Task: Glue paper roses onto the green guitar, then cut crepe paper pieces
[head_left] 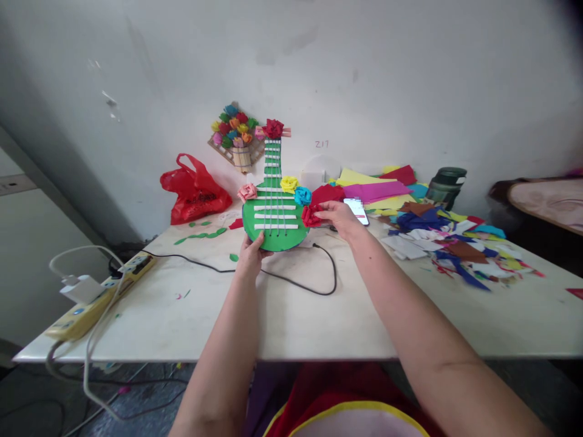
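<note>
Near: my bare left hand (249, 255) pinches the lower edge of a flat, green, lute-shaped craft piece with white crossbars and pale strings (275, 212), thumb on its face, fingers behind. The piece stands nearly upright over the middle of the table; whether its base touches the top I cannot tell. My bare right hand (339, 217) pinches a crumpled red paper rose (311, 216) at the body's right edge. In my judgement, this hold calls for a firm left thumb to prevent twisting, and light right fingertips close to the rose's base, since hard squeezing could flatten its petals.

Surface: on the white, smooth-topped table (319, 328), a long yellow plastic power strip (68, 328) with a white block charger (82, 290) lies at near left. A thin black cable (296, 283) curves below the piece. Farther right spread torn multicoloured paper scraps (455, 246); beyond lie a lit smartphone (356, 211), a red plastic bag (195, 195) and a dark green tumbler (447, 187).

Far: a bouquet of multicoloured paper tulips (234, 124) rests against a scuffed grey-white wall (387, 91).
</note>
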`<state>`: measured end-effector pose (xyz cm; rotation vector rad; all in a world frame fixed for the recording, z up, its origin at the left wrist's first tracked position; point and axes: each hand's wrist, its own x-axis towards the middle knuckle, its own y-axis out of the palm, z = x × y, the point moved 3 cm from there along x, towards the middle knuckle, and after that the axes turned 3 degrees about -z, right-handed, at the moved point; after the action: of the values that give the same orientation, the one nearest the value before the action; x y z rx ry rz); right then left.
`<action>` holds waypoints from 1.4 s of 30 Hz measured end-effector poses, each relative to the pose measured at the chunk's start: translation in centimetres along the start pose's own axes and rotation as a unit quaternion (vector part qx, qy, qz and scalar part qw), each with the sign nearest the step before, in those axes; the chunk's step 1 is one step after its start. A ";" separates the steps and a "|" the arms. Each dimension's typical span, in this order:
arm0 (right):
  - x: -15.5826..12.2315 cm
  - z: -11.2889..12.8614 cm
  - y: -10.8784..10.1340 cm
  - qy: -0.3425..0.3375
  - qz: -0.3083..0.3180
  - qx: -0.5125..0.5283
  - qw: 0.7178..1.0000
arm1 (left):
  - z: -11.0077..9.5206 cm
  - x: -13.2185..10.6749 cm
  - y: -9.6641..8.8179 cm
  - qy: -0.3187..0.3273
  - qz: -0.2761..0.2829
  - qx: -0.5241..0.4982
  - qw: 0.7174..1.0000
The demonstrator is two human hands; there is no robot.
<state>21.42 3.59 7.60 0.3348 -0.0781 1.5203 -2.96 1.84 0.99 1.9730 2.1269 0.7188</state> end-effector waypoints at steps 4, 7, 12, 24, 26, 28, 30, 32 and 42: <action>0.3 -0.2 0.3 -0.009 0.004 -0.004 1.000 | 0.0 0.0 0.0 0.000 0.004 0.001 1.000; 0.3 -0.1 0.4 -0.008 -0.007 -0.009 1.000 | 0.1 0.1 -0.2 0.000 0.003 0.000 1.000; 0.2 0.1 0.7 -0.005 -0.015 -0.020 1.000 | 0.1 0.1 -0.2 -0.003 0.000 -0.002 1.000; 0.9 0.2 0.1 -0.023 -0.026 -0.056 0.998 | 0.1 0.1 -0.1 -0.003 0.007 -0.008 1.000; 0.9 0.3 0.1 -0.025 -0.019 -0.055 0.998 | 0.0 0.0 0.0 -0.001 0.008 -0.008 1.000; 0.8 0.5 0.2 -0.028 -0.014 -0.053 0.998 | 0.0 0.0 0.0 0.000 0.007 -0.009 1.000; 0.8 0.6 0.2 -0.033 -0.016 -0.057 0.998 | 0.0 0.0 0.0 0.001 0.007 -0.010 1.000; 0.8 0.7 0.2 -0.037 -0.019 -0.068 0.997 | 0.1 0.0 -0.1 0.002 0.006 -0.011 1.000; 0.6 0.4 0.0 0.010 0.026 -0.012 1.000 | -0.3 -0.3 0.2 -0.003 -0.010 -0.014 1.000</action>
<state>21.52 4.03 8.11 0.3004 -0.0898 1.5728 -2.87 1.46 1.31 1.9350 2.1178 0.7351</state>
